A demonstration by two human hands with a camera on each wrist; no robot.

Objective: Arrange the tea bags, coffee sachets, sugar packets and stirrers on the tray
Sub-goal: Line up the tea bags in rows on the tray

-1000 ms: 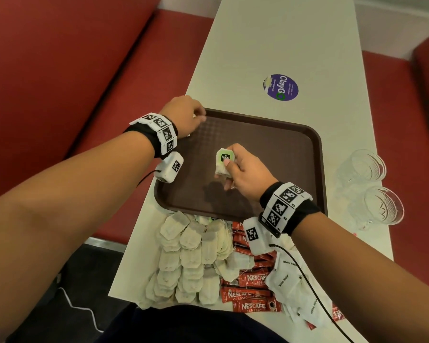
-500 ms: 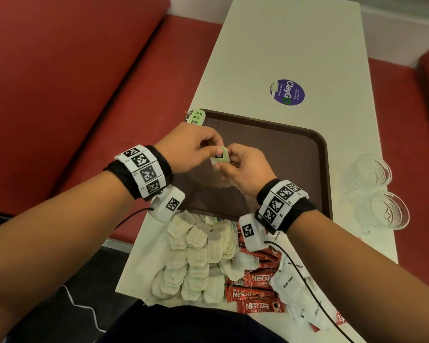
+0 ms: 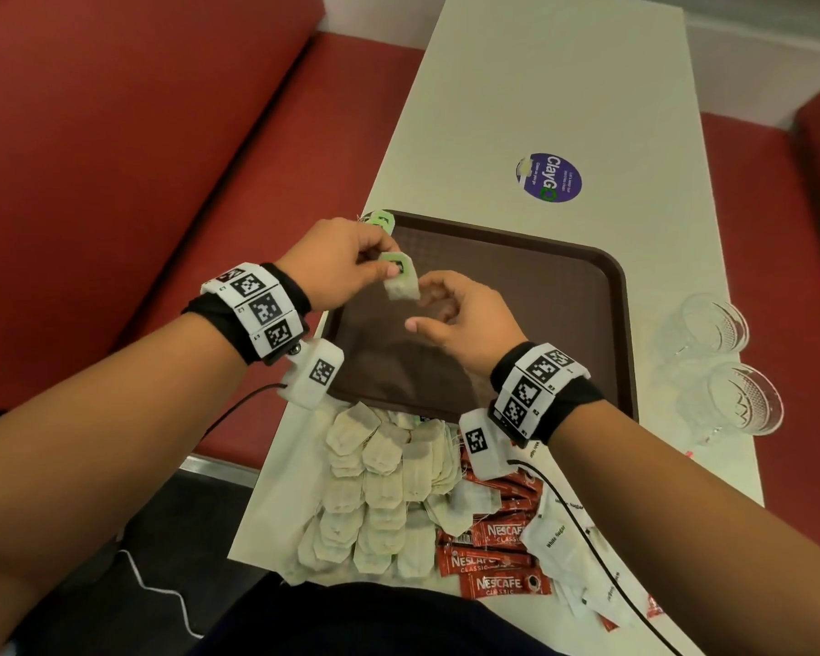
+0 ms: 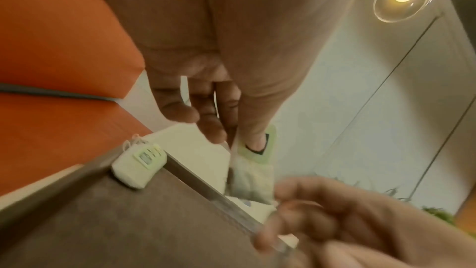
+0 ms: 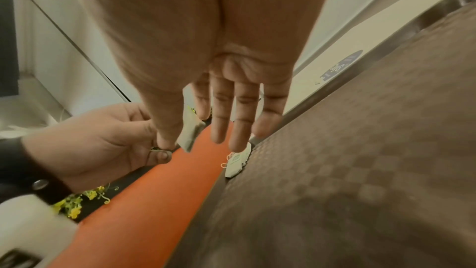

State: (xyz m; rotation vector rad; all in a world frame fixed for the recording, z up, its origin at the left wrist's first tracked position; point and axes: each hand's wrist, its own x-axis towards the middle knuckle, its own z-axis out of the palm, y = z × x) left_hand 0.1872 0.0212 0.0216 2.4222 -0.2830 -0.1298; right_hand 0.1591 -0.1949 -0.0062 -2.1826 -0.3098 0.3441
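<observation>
Above the brown tray (image 3: 559,277) my left hand (image 3: 351,267) pinches a tea bag (image 3: 401,281) by its green tag, and the bag hangs below the fingers (image 4: 253,180). My right hand (image 3: 450,310) hovers just right of it, fingers relaxed and holding nothing (image 5: 231,121). A second tea bag with a green tag (image 3: 380,221) lies in the tray's far left corner (image 4: 137,165). On the table near me sit a heap of tea bags (image 3: 379,485), red Nescafe sachets (image 3: 498,556) and white sugar packets (image 3: 569,551).
Two clear glasses (image 3: 730,371) stand right of the tray. A round purple sticker (image 3: 548,177) is on the white table (image 3: 540,87) beyond it. Red bench seats (image 3: 114,134) flank the table on both sides.
The tea bag has passed from my right hand to my left hand. The right hand has let go and drawn back a little; the left hand came in from the tray's far left corner.
</observation>
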